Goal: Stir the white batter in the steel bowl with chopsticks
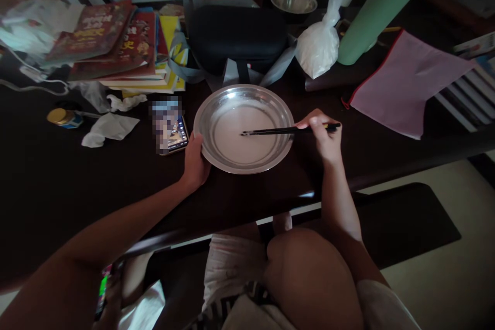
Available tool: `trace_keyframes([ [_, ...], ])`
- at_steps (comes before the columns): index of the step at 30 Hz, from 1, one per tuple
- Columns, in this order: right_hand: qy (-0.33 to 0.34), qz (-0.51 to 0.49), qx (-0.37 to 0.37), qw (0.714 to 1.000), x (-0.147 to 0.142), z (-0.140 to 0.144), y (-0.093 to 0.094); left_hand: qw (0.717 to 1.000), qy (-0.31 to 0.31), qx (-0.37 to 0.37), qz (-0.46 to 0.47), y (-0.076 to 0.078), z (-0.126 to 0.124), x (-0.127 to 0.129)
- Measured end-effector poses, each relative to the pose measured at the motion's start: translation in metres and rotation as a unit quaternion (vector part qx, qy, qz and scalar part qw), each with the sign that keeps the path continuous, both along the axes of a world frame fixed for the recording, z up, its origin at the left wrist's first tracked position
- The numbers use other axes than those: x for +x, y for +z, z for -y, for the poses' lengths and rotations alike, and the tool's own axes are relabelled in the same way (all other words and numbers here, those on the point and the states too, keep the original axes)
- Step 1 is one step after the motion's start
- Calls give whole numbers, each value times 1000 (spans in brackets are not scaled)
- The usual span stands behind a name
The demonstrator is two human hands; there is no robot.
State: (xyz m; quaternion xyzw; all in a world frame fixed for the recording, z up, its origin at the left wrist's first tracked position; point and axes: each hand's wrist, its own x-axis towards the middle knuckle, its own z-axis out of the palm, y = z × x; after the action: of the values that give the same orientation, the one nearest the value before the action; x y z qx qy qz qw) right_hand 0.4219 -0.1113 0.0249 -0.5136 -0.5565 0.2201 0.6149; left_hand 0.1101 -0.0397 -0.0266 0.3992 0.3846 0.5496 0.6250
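A dark wooden table [58, 185] fills the view, cluttered at twelve o'clock with books [116, 46], a black case [240, 36] and a white plastic bag [319, 46]. At centre sits a round, shiny steel dish [228, 162] holding pale liquid. The left hand [194, 162] clasps its nine o'clock rim; the right hand [325, 136], at three o'clock, pinches black chopsticks [270, 131], their tips in the liquid.

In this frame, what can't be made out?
- Phone screen: blurred out, head view.
- Plate contents: a pale film, too dim to identify.
- Chopsticks: rear part hidden inside the right hand grip.
- Left hand: fingertips hidden by the plate rim.
- Book titles: too small, dark.
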Motion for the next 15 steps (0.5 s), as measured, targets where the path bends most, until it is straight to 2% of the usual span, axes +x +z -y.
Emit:
trace_keyframes([
  [3,-26,-29,-1,999,1,1,-1,1000,-8,9,-2,1,0,-1],
  [8,51,31,-31,998,-1,0,1,1000,11,-6,3,2,1,2],
  [13,-44,-7,4,999,-1,-1,0,1000,14,-10,4,2,1,3],
  [15,-38,-28,6,999,-1,0,0,1000,10,-8,-3,3,2,3],
])
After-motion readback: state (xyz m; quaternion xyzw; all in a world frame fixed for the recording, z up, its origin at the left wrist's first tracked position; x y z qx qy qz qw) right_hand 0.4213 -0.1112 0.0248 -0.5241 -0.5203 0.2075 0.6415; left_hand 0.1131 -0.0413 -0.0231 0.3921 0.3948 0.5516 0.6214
